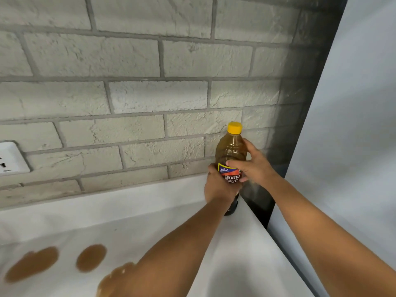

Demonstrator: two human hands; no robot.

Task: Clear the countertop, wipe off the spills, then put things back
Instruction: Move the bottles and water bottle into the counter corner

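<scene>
A brown sauce bottle (231,148) with a yellow cap and a red and blue label stands upright at the back right corner of the white countertop (150,211). My left hand (218,187) wraps around its lower body. My right hand (252,166) grips it at label height from the right. Three brown spills lie on the counter's near left: one (32,264) at far left, one (91,257) beside it, and one (115,277) partly hidden under my left forearm.
A grey brick wall (150,93) backs the counter. A white wall socket (10,157) sits at the left edge. A tall pale grey appliance side (353,125) stands just right of the counter, with a dark gap between them.
</scene>
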